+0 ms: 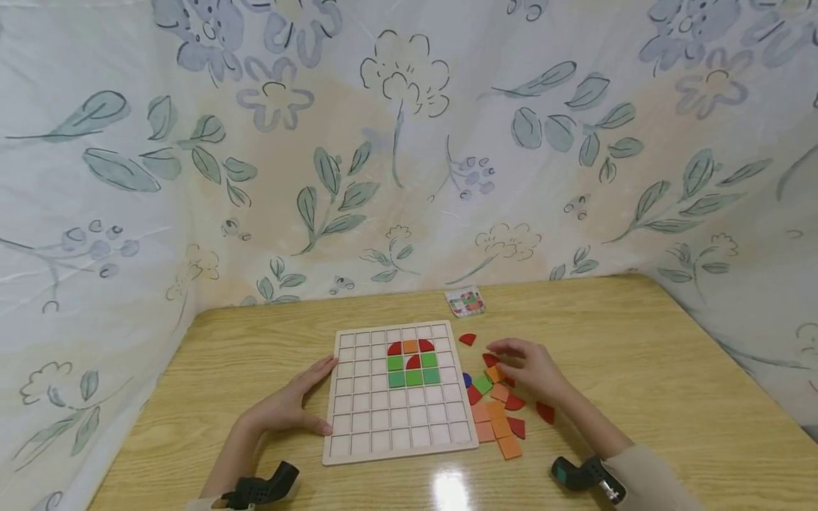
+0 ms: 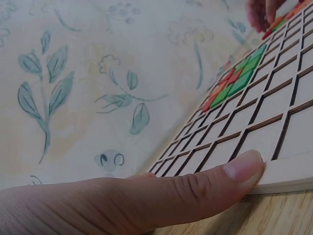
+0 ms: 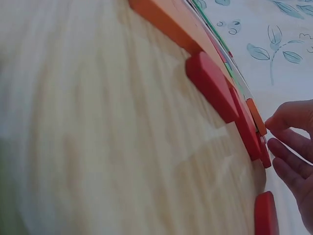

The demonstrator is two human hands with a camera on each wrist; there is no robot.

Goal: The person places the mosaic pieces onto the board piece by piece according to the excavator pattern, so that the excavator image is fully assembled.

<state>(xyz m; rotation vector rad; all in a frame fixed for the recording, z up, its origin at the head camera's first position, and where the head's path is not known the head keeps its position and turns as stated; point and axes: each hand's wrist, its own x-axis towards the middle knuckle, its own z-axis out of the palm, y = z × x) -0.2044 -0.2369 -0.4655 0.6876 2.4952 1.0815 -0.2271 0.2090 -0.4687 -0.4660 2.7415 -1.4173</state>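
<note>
A pale wooden grid board (image 1: 402, 455) lies on the table. In it sits a block of tiles: red quarter-circles with an orange square (image 1: 410, 346) between them on top, green squares (image 1: 414, 377) below, and a red quarter-circle (image 1: 413, 362) in the middle. My left hand (image 1: 281, 406) rests along the board's left edge, its thumb (image 2: 244, 169) on the near corner. At the loose tiles on the right is my right hand (image 1: 533, 369), fingers apart. A fingertip (image 3: 274, 122) is right at the edge of an orange tile (image 3: 256, 116).
Several loose orange, red and green tiles (image 1: 497, 419) lie beside the board's right edge, with a blue piece (image 1: 467, 380) among them. A red quarter-circle (image 1: 468, 339) lies apart farther back. Behind it is a small picture card (image 1: 465, 301). A floral cloth (image 1: 409, 177) hangs behind the table.
</note>
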